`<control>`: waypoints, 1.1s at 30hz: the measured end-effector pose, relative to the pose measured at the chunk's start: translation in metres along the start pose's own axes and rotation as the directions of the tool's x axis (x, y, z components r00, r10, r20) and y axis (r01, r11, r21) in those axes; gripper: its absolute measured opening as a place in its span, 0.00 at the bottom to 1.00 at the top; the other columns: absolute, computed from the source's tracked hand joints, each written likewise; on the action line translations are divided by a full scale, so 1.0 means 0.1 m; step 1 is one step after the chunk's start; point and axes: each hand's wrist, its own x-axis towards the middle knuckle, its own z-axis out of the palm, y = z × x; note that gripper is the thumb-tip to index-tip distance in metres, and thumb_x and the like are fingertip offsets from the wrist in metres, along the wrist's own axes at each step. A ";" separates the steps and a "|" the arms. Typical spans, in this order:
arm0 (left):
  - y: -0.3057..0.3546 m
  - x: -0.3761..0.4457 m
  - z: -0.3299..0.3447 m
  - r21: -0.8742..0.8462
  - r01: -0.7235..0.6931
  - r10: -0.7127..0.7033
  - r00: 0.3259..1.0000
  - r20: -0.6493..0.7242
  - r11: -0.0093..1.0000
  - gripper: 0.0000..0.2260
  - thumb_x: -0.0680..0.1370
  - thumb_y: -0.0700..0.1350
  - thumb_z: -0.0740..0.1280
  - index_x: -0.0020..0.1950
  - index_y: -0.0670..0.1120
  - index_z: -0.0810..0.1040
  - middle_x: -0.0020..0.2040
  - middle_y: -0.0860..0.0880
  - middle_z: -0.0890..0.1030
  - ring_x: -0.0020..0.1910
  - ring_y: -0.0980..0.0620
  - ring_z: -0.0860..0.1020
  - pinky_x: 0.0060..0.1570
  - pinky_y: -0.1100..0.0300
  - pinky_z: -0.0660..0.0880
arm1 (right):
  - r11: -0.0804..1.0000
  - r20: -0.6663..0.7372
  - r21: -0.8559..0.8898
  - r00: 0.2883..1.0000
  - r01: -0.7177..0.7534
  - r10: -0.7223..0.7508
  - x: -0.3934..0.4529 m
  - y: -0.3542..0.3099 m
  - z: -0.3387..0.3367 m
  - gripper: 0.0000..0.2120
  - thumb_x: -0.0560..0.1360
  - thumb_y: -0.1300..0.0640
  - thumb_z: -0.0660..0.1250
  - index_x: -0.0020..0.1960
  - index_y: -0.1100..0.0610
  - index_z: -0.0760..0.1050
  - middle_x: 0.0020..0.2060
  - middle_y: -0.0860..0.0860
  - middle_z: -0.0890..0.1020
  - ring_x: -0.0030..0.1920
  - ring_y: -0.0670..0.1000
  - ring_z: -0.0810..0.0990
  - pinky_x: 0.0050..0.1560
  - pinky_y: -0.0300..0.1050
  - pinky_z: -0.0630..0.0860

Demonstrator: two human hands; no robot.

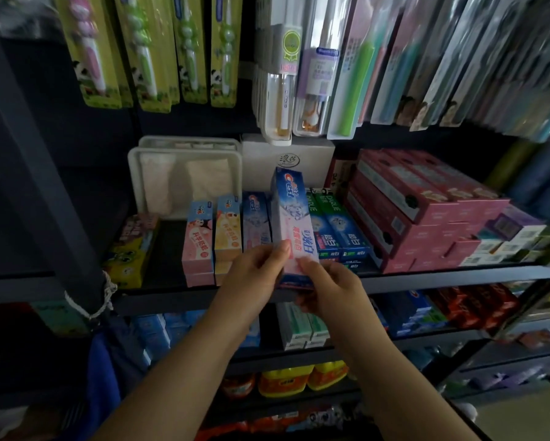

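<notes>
A blue and pink Crest toothpaste box (291, 214) is held tilted above the front of a dark shop shelf (458, 276). My left hand (254, 275) grips its near end from the left, thumb on top. From the right, my right hand (329, 288) pinches the same end, fingers curled under the box. The box's far end points up and away over the row of stocked boxes.
Pink and yellow toothpaste boxes (199, 243), another Crest box (256, 221) and green Darlie boxes (334, 224) line the shelf. Stacked red boxes (420, 211) fill the right. A white basket (184, 179) stands behind. Toothbrush packs (146, 52) hang above. Lower shelves hold more goods.
</notes>
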 end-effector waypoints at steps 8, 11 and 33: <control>-0.29 -0.19 -0.33 0.088 -0.012 0.022 0.994 -0.108 0.996 0.06 0.79 0.43 0.63 0.52 0.53 0.77 0.43 0.47 0.81 0.32 0.61 0.78 0.32 0.71 0.73 | 0.982 -0.196 -0.189 0.980 0.005 -0.043 0.31 0.04 -0.01 0.21 0.73 0.40 0.68 0.47 0.59 0.77 0.30 0.50 0.83 0.32 0.47 0.81 0.36 0.44 0.77; -0.41 -0.26 -0.46 0.065 0.020 -0.011 0.991 -0.130 0.998 0.08 0.80 0.39 0.62 0.49 0.51 0.78 0.40 0.46 0.81 0.30 0.61 0.77 0.32 0.70 0.73 | 0.993 -0.249 -0.114 0.968 -0.010 -0.018 0.39 0.11 0.04 0.23 0.71 0.40 0.70 0.49 0.60 0.76 0.30 0.50 0.84 0.36 0.50 0.84 0.47 0.51 0.81; -0.73 -0.43 -0.71 0.052 0.148 -0.141 0.984 -0.109 0.988 0.07 0.79 0.39 0.63 0.47 0.47 0.79 0.38 0.46 0.82 0.30 0.58 0.78 0.33 0.67 0.73 | 0.997 -0.374 0.043 0.926 0.070 -0.049 0.43 0.30 0.18 0.20 0.70 0.42 0.71 0.45 0.60 0.76 0.35 0.52 0.84 0.38 0.50 0.85 0.50 0.54 0.82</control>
